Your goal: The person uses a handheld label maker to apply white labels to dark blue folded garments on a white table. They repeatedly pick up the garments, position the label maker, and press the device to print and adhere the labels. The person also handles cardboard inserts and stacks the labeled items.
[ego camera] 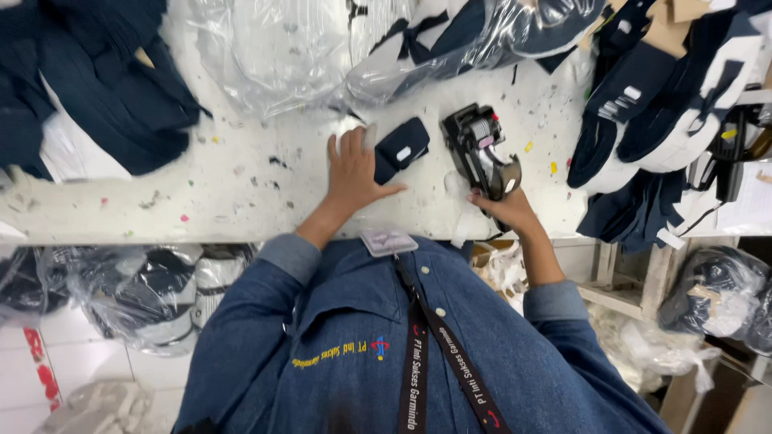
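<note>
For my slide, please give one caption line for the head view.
Left hand flat beside a small navy fabric piece; right hand gripping a black label gun.

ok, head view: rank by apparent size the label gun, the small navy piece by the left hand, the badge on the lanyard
1. black label gun, held in right hand
2. small navy fabric piece, touching left hand
3. badge, though nearer the camera, so unsure

White table [241, 193] w/ navy pieces [104, 96], plastic bags [265, 56].
</note>
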